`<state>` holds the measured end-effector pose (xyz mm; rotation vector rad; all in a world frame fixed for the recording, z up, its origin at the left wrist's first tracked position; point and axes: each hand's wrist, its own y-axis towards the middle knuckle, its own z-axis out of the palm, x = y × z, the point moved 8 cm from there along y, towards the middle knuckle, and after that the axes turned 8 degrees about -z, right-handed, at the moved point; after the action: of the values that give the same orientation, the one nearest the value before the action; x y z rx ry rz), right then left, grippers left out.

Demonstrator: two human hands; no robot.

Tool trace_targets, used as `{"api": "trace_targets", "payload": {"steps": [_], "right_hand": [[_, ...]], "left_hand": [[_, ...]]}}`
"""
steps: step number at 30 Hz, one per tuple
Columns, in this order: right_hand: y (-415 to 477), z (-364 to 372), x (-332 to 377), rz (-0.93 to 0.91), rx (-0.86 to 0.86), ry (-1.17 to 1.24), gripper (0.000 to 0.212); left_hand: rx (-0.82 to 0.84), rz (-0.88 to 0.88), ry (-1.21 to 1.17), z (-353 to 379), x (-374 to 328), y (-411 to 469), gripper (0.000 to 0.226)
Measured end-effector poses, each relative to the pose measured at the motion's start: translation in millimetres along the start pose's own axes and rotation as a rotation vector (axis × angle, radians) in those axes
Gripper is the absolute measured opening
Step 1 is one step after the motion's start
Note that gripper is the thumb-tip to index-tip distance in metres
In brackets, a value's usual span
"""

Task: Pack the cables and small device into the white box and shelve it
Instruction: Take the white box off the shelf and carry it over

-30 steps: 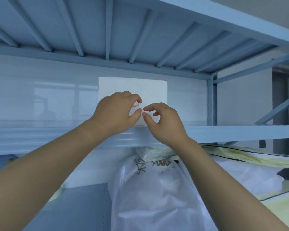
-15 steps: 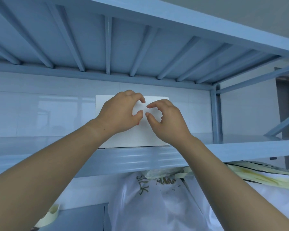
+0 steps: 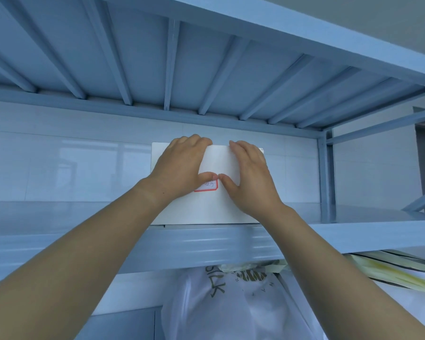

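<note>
The white box (image 3: 215, 204) sits on the blue metal shelf (image 3: 353, 238), its front face right at the shelf's front lip; its back looks close to the pale wall (image 3: 71, 168), tho I can't tell if it touches. Both hands are up on it; left hand (image 3: 179, 168) lies flat on the box's left part, fingers spread & curled over the top edge, thumb stretched across the front; right hand (image 3: 252, 177) mirrors it on the right part, fingers reaching to the top edge, thumb pointing inward; neither hand is clenched round anything, both are flat & pressing on the box face, not pinching it. The 2 thumb tips nearly meet at a small red-bordered label (image 3: 206, 186) stuck on the front w/ some handwriting, too small to read; left thumb covers its upper edge. Overhead is the ribbed underside of the next shelf (image 3: 206, 65); a blue upright post (image 3: 325, 177) stands at right. Below the shelf a white plastic bag (image 3: 231, 310) w/ dark lettering bulges up; just right of it lie yellowish sheets (image 3: 390, 273), partly tucked under the shelf edge.
</note>
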<state>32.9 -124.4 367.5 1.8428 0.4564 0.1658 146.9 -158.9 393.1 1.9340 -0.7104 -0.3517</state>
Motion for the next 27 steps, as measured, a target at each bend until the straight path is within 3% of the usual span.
{"api": "trace_targets", "payload": {"steps": [7, 15, 27], "right_hand": [[12, 5, 1, -0.005, 0.032, -0.125, 0.057], [12, -1, 7, 0.017, 0.040, -0.101, 0.049], [-8, -36, 32, 0.042, -0.081, -0.079, 0.044]], "left_hand": [[-0.093, 0.032, 0.088, 0, 4, -3, 0.060], [-0.022, 0.003, 0.111, -3, 2, 4, 0.062], [0.010, -0.009, 0.116, -32, -16, -18, 0.052]]}}
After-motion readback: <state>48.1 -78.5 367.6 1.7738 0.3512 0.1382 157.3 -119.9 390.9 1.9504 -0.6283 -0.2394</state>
